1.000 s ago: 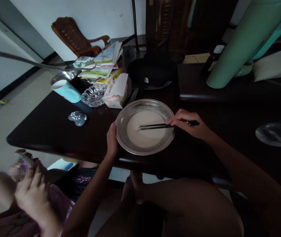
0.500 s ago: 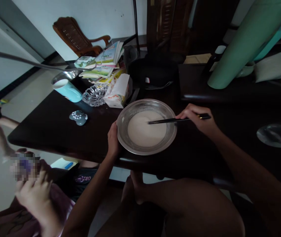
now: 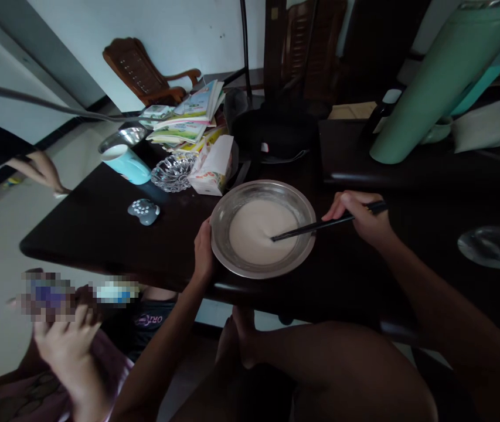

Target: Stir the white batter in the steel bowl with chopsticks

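A round metal bowl (image 3: 262,271) stands near the front edge of the dark table, with a pale, milky batter (image 3: 261,231) in it. My left hand (image 3: 204,249) grips the bowl's left side, its fingers partly hidden behind the wall. Black chopsticks (image 3: 320,225) are held in my right hand (image 3: 359,215), whose fingers are closed around their upper part. They slant down to the left across the bowl's right rim. Their tips dip into the batter near its middle, where a swirl shows on the surface.
Left of the bowl are a grey massager-like object (image 3: 144,211), a light blue cup (image 3: 126,164), a glass dish (image 3: 174,172), a tissue box (image 3: 213,167) and stacked booklets (image 3: 192,117). A tall green cylinder (image 3: 434,88) rises at right. Another person's hands (image 3: 67,340) are at lower left.
The chopstick tips have shifted slightly right and toward me in the batter, and my right hand has moved a little right. My left hand stays on the bowl.
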{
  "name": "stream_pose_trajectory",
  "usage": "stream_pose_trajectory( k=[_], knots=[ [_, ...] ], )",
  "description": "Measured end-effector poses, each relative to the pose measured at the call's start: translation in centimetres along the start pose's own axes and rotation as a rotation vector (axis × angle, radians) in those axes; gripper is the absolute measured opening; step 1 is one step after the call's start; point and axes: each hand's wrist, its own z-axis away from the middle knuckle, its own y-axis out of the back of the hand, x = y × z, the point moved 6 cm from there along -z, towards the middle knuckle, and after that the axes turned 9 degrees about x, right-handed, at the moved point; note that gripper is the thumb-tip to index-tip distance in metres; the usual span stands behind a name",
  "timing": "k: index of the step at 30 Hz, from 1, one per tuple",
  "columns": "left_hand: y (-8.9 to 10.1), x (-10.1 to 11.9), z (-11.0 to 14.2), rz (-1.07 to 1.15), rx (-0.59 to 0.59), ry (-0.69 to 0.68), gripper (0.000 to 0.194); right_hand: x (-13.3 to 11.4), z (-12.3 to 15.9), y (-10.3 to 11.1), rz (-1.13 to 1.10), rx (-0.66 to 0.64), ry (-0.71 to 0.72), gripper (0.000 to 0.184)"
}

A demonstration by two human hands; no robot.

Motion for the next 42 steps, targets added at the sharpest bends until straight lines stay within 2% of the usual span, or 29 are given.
stream_pose_trajectory(
  k=[3, 4, 6, 8, 10, 13, 15, 16, 18, 21, 22, 24, 27, 28, 30, 33, 35, 38, 40, 42],
  knots=[
    [0.1, 0.0, 0.0, -0.013, 0.002, -0.007, 0.048, -0.2, 0.5, -1.6, 0.073, -0.164, 0.021, 0.028],
    [0.1, 0.0, 0.0, -0.018, 0.0, -0.009, 0.047, -0.3, 0.6, -1.8, 0.11, -0.182, 0.044, 0.022],
    [0.1, 0.0, 0.0, -0.023, -0.007, -0.015, 0.045, -0.4, 0.4, -1.3, 0.147, -0.122, 0.074, 0.019],
    [0.1, 0.1, 0.0, -0.02, -0.016, -0.019, 0.045, -0.3, 0.0, -0.2, 0.114, -0.01, 0.051, 0.031],
    [0.1, 0.2, 0.0, -0.015, -0.02, -0.022, 0.044, -0.1, -0.1, 0.3, 0.044, 0.038, 0.01, 0.042],
    [0.1, 0.4, 0.1, -0.026, -0.019, -0.026, 0.043, 0.0, 0.3, -0.9, 0.025, -0.098, -0.012, 0.04],
    [0.1, 0.6, 0.2, -0.031, -0.017, -0.028, 0.043, -0.2, 0.6, -1.9, 0.079, -0.197, 0.035, 0.027],
    [0.2, 0.7, 0.2, -0.031, -0.017, -0.03, 0.042, -0.3, 0.6, -2.0, 0.111, -0.205, 0.064, 0.02],
    [0.1, 0.9, 0.2, -0.032, -0.025, -0.037, 0.041, -0.3, 0.3, -1.3, 0.142, -0.122, 0.086, 0.018],
    [0.2, 0.9, 0.1, -0.038, -0.027, -0.041, 0.042, 0.0, -0.1, 0.2, 0.064, 0.027, 0.021, 0.037],
    [0.2, 0.8, 0.1, -0.037, -0.027, -0.041, 0.042, 0.1, -0.1, 0.3, 0.026, 0.03, -0.005, 0.042],
    [0.2, 0.7, 0.1, -0.033, -0.025, -0.042, 0.043, 0.1, 0.1, -0.5, 0.003, -0.049, -0.038, 0.044],
    [0.2, 0.7, 0.2, -0.022, -0.024, -0.028, 0.043, -0.2, 0.6, -1.9, 0.078, -0.195, -0.002, 0.028],
    [0.2, 0.6, 0.2, -0.016, -0.019, -0.02, 0.042, -0.3, 0.5, -1.9, 0.106, -0.196, 0.023, 0.023],
    [0.2, 0.6, 0.2, -0.007, -0.008, -0.006, 0.041, -0.3, 0.2, -1.2, 0.123, -0.111, 0.037, 0.023],
    [0.2, 0.5, 0.1, -0.012, -0.009, -0.016, 0.041, 0.0, -0.1, 0.0, 0.045, 0.007, -0.011, 0.04],
    [0.1, 0.5, 0.1, -0.015, -0.02, -0.023, 0.042, 0.1, 0.1, -0.5, 0.01, -0.052, -0.032, 0.043],
    [0.1, 0.6, 0.2, -0.008, -0.023, -0.022, 0.042, -0.2, 0.7, -2.0, 0.075, -0.21, 0.009, 0.029],
    [0.1, 0.7, 0.2, -0.009, -0.019, -0.018, 0.041, -0.5, 0.6, -1.9, 0.126, -0.201, 0.058, 0.02],
    [0.1, 0.7, 0.2, -0.018, -0.016, -0.008, 0.041, -0.6, 0.2, -1.0, 0.131, -0.107, 0.06, 0.025]
  ],
)
